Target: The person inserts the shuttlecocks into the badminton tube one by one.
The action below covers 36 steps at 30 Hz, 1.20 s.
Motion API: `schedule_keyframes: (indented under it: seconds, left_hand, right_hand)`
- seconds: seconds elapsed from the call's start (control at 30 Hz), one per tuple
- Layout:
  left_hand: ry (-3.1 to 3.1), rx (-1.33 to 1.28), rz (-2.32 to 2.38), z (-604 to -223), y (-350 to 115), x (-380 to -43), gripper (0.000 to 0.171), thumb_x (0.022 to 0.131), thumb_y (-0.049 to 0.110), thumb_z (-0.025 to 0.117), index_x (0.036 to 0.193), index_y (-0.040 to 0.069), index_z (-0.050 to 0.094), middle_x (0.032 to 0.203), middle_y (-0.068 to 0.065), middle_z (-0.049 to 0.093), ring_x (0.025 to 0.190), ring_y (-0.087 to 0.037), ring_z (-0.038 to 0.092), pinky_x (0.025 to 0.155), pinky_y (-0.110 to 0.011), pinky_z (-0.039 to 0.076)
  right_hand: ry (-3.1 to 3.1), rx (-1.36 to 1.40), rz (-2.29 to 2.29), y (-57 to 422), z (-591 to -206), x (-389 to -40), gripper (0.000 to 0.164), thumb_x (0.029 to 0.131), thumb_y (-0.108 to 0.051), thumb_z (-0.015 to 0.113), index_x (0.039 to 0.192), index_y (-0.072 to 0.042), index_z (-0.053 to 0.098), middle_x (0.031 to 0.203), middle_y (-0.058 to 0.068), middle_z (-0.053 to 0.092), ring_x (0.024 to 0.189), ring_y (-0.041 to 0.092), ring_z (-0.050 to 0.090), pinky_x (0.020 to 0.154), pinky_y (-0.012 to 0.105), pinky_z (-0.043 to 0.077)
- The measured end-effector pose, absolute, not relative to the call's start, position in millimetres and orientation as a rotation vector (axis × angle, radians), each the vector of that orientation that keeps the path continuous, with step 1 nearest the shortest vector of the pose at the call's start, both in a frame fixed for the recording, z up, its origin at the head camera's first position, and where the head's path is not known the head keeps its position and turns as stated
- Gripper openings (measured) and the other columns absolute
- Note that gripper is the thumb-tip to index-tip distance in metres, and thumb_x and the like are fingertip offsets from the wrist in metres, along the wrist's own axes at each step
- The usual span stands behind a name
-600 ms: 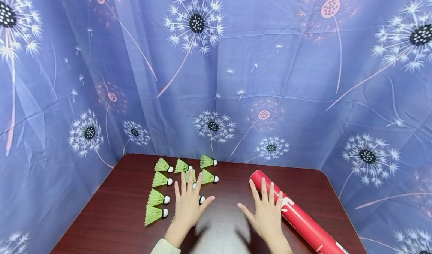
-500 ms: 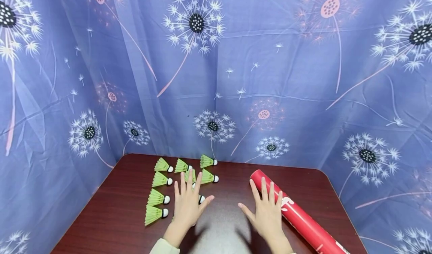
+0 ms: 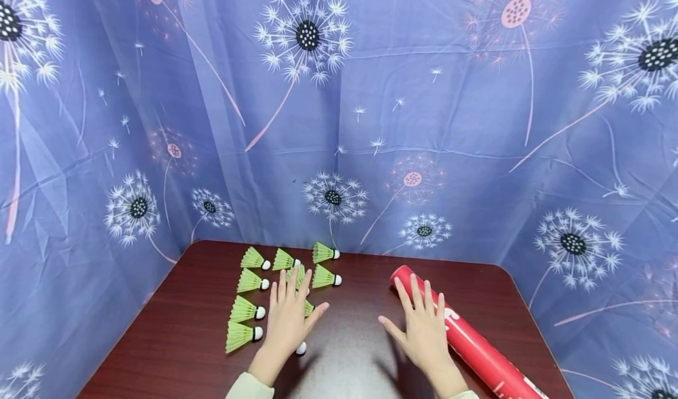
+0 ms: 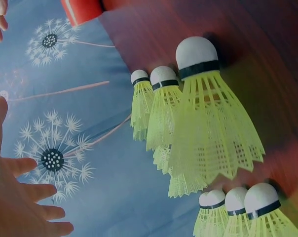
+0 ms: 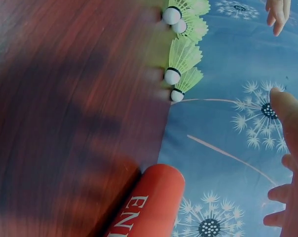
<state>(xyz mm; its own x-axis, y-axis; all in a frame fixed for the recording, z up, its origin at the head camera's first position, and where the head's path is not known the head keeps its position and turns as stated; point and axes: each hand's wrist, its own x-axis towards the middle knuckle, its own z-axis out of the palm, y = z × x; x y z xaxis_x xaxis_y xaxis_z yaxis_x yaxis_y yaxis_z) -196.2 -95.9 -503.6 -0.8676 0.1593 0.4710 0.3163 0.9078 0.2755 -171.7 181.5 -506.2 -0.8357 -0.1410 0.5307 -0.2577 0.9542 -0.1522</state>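
Note:
In the head view my left hand (image 3: 288, 318) hovers with spread fingers over a group of shuttlecocks, covering some of them. Each shuttlecock (image 3: 243, 309) has a yellow-green skirt, a black band and a white tip. One shuttlecock (image 4: 203, 108) stands out large in the left wrist view, lying on the table below the hand. My right hand (image 3: 425, 331), fingers also spread, is held beside a red tube (image 3: 477, 346), overlapping its far part in the head view. White lettering shows on the tube (image 5: 151, 202) in the right wrist view. Neither hand holds anything.
The dark red wooden table (image 3: 159, 340) has rounded far corners. A blue curtain (image 3: 339, 122) with dandelion prints hangs behind it and along both sides. Shuttlecocks lie in loose columns at the left, and the tube runs diagonally along the right side.
My left hand has shifted slightly left, uncovering more of the shuttlecocks beside its thumb. My right hand has moved slightly right. Shuttlecocks and tube stay in place.

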Motion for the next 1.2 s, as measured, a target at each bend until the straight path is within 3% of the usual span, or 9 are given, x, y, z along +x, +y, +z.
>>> schedule_keyframes:
  seconds: [0.2, 0.47, 1.0, 1.17, 1.2]
  left_hand:
    - [-2.623, -0.361, -0.500, -502, -102, -196, 0.075, 0.088, 0.055, 0.059, 0.147, 0.011, 0.039, 0.152, -0.019, 0.031, 0.140, -0.043, 0.021, 0.110, -0.059, 0.019]
    - [-2.562, -0.406, -0.568, -502, -114, -196, 0.066, 0.087, 0.038, 0.068, 0.140, 0.007, 0.046, 0.143, -0.021, 0.043, 0.134, -0.048, 0.031, 0.107, -0.061, 0.024]
    - [-2.505, -0.480, -0.677, -509, -143, -193, 0.057, 0.082, 0.017, 0.075, 0.131, -0.001, 0.053, 0.125, -0.022, 0.057, 0.120, -0.044, 0.048, 0.098, -0.058, 0.037]
    - [-2.504, -0.463, -0.762, -510, -153, -193, 0.056, 0.082, 0.012, 0.075, 0.130, -0.004, 0.053, 0.125, -0.023, 0.057, 0.116, -0.043, 0.050, 0.095, -0.058, 0.040]
    - [-2.515, -0.456, -0.782, -510, -155, -193, 0.055, 0.082, 0.011, 0.075, 0.131, -0.004, 0.052, 0.126, -0.023, 0.057, 0.117, -0.043, 0.050, 0.095, -0.058, 0.040]
  right_hand:
    - [-2.570, 0.322, 0.279, 193, -507, -172, 0.086, 0.078, -0.060, 0.065, 0.147, -0.016, 0.038, 0.150, 0.018, 0.036, 0.135, 0.047, 0.030, 0.106, 0.066, 0.017]
    - [-2.572, 0.369, 0.291, 216, -507, -174, 0.084, 0.079, -0.057, 0.067, 0.145, -0.013, 0.040, 0.149, 0.018, 0.037, 0.134, 0.045, 0.031, 0.104, 0.064, 0.020]
    - [-2.602, 0.522, 0.229, 264, -504, -185, 0.081, 0.080, -0.050, 0.070, 0.147, -0.019, 0.038, 0.148, 0.016, 0.039, 0.133, 0.042, 0.034, 0.102, 0.062, 0.026]
    - [-2.602, 0.595, 0.200, 277, -503, -189, 0.077, 0.083, -0.049, 0.068, 0.147, -0.018, 0.039, 0.149, 0.015, 0.039, 0.133, 0.040, 0.036, 0.104, 0.057, 0.026]
    - [-2.604, 0.609, 0.196, 279, -504, -189, 0.077, 0.083, -0.050, 0.067, 0.147, -0.018, 0.039, 0.149, 0.015, 0.039, 0.133, 0.040, 0.036, 0.109, 0.054, 0.022]
